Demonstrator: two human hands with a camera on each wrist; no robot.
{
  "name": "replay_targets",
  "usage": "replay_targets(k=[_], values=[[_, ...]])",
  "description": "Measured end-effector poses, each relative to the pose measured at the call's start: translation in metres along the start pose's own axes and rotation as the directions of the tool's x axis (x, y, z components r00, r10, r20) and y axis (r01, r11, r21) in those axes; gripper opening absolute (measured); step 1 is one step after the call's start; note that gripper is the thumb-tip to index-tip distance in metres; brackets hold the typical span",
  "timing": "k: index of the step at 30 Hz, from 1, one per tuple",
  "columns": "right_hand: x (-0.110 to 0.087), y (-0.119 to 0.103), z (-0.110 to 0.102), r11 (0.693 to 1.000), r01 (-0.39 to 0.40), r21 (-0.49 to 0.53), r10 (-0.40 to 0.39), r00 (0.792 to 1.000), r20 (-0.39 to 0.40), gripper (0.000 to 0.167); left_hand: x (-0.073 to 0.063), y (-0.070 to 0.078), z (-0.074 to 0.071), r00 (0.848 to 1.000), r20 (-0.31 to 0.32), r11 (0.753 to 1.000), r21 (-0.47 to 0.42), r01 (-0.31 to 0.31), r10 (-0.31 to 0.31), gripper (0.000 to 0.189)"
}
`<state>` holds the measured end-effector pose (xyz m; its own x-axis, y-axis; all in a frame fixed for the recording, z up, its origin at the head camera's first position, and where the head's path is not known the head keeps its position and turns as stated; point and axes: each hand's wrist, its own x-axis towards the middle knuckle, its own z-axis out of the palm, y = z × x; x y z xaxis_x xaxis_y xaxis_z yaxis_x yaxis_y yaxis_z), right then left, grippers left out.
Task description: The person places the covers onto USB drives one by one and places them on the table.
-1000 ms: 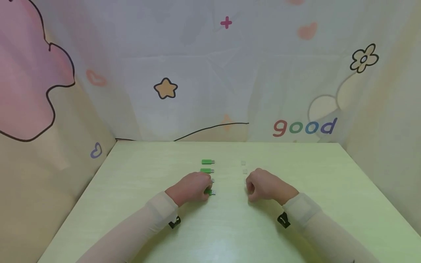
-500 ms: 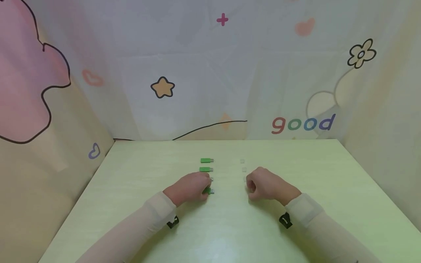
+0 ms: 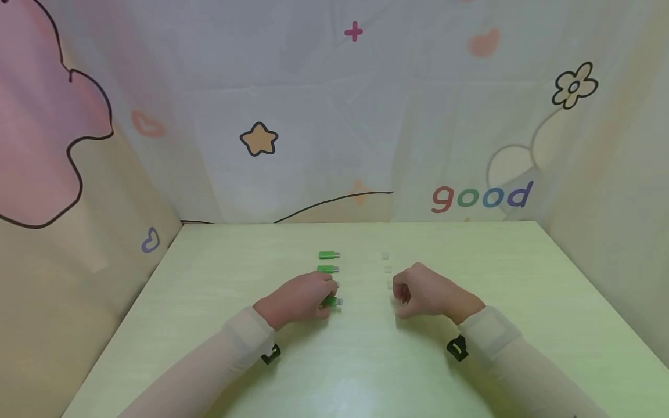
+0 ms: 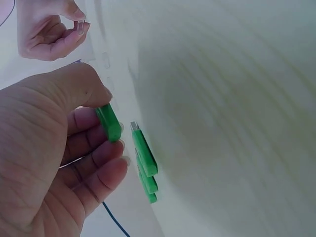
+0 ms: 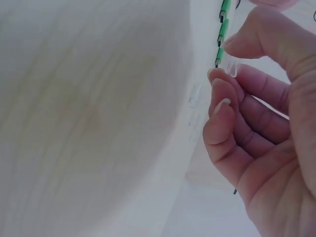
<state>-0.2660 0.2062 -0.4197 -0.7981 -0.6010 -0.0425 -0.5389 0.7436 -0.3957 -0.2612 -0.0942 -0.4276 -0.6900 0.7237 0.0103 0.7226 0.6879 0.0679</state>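
Observation:
My left hand point(image 3: 299, 299) pinches a green USB stick point(image 4: 109, 123) between thumb and fingertips, its metal plug pointing right in the head view. Across from it, my right hand point(image 3: 427, 292) grips a small clear cap point(image 5: 232, 65) between thumb and index finger. The two hands are apart, both low over the table. Beyond the left hand lie more green USB sticks point(image 3: 327, 269), one of them mostly hidden under the fingers. Several transparent caps point(image 3: 388, 269) rest in a column by the right hand.
The pale green-yellow table point(image 3: 360, 366) ends at a printed cloth backdrop point(image 3: 319, 162) behind and at both sides. The farthest USB stick point(image 3: 327, 255) and farthest cap point(image 3: 385, 255) lie toward the table's back edge. A black strap piece point(image 3: 270, 353) hangs below the left wrist.
Both hands have risen slightly from the table, the left with the USB stick, the right with the clear cap. The other sticks and caps have stayed in place.

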Motion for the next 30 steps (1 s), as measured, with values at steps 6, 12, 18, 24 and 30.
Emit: replay_targets(k=[6, 12, 18, 24, 30], values=[[-0.004, -0.001, -0.004, 0.998, 0.030, 0.046, -0.030, 0.999, -0.011, 0.018, -0.004, 0.002, -0.005, 0.999, -0.025, 0.999, -0.021, -0.039, 0.038, 0.013], [-0.006, -0.002, -0.008, 0.996, 0.035, 0.085, -0.033, 0.999, -0.021, 0.014, -0.007, 0.001, -0.007, 0.997, -0.055, 0.994, -0.085, -0.062, 0.058, 0.010], [-0.009, -0.002, -0.010, 0.993, 0.045, 0.107, -0.043, 0.999, -0.027, 0.014, -0.010, 0.003, -0.012, 0.993, -0.086, 0.987, -0.131, -0.095, 0.084, 0.007], [-0.011, -0.003, -0.012, 0.990, 0.043, 0.132, -0.041, 0.999, -0.024, 0.015, -0.013, 0.006, -0.017, 0.991, -0.098, 0.978, -0.178, -0.110, 0.094, 0.005], [-0.013, -0.004, -0.012, 0.985, 0.065, 0.162, -0.062, 0.998, -0.027, 0.015, -0.014, 0.006, -0.015, 0.992, -0.089, 0.972, -0.213, -0.102, 0.085, 0.004]])
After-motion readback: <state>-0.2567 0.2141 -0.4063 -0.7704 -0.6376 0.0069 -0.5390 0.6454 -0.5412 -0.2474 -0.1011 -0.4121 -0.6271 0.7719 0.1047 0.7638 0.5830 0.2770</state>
